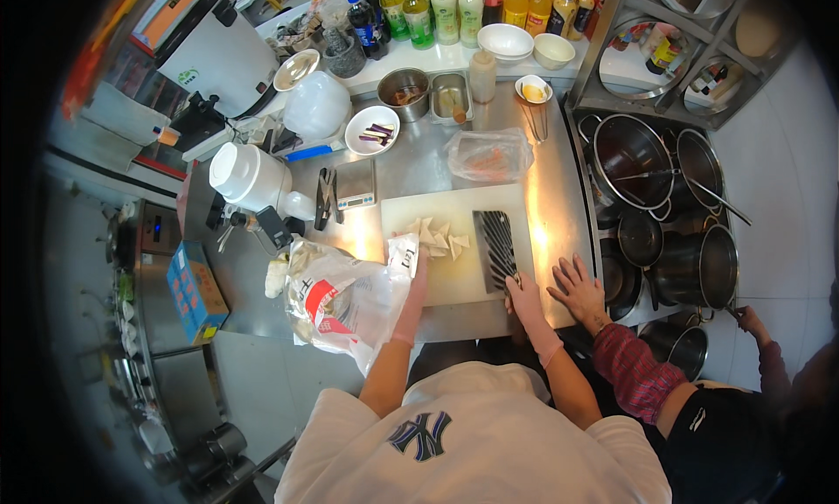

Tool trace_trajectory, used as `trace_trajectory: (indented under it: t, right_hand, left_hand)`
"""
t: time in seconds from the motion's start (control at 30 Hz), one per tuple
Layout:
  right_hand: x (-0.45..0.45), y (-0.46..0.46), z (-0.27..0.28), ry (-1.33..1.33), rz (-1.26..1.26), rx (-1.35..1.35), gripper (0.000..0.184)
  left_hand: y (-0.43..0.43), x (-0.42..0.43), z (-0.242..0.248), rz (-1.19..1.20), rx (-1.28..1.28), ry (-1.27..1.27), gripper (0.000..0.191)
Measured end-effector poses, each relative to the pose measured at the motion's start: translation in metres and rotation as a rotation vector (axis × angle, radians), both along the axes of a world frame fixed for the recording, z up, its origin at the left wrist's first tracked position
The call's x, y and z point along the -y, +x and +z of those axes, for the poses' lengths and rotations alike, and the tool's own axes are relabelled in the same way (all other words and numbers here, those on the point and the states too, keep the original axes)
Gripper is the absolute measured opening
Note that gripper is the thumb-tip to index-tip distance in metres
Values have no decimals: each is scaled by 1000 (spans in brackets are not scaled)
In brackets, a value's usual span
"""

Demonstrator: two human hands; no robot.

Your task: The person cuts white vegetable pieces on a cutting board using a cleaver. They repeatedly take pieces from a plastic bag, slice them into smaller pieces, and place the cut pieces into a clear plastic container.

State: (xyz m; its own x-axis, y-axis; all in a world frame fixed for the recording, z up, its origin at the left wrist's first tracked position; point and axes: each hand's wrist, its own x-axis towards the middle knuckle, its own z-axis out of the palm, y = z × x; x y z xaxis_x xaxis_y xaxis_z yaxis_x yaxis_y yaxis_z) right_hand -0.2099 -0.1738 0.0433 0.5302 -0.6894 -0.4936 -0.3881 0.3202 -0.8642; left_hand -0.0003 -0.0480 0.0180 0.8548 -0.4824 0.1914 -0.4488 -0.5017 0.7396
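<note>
A white cutting board (449, 294) lies in front of me with several pale, triangular food pieces (442, 237) heaped near its middle. My right hand (524, 297), in a pink glove, grips the handle of a cleaver (495, 242). Its dark, striped blade lies along the board's right side. My left hand (417, 284), gloved too, reaches to the board's left edge by the pieces. A printed plastic bag (334, 301) with pale contents covers most of its fingers, so its hold is hidden.
A co-worker's hand (580, 291) rests on the table's right edge, near several pots (632, 163). Beyond the board are a kitchen scale (356, 193), a clear plastic bag (490, 155), a bowl of purple strips (372, 132) and a steel pot (403, 96). Bottles (419, 19) line the back shelf.
</note>
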Motion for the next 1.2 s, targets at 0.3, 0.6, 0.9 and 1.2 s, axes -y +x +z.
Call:
trace_trajectory:
  t: [0.3, 0.6, 0.9, 1.2]
  right_hand:
    - [-34, 38, -15, 162, 26, 35, 19]
    - [-58, 70, -11, 235, 94, 97, 16]
    - [-64, 61, 34, 383, -6, 158, 13]
    - [60, 98, 99, 239, -231, 269, 13]
  left_hand:
    - [20, 38, -1, -192, 98, 161, 70]
    - [5, 44, -2, -153, 4, -53, 51]
    - [-12, 48, 32, -199, -47, 72, 46]
    - [32, 214, 98, -427, 82, -150, 37]
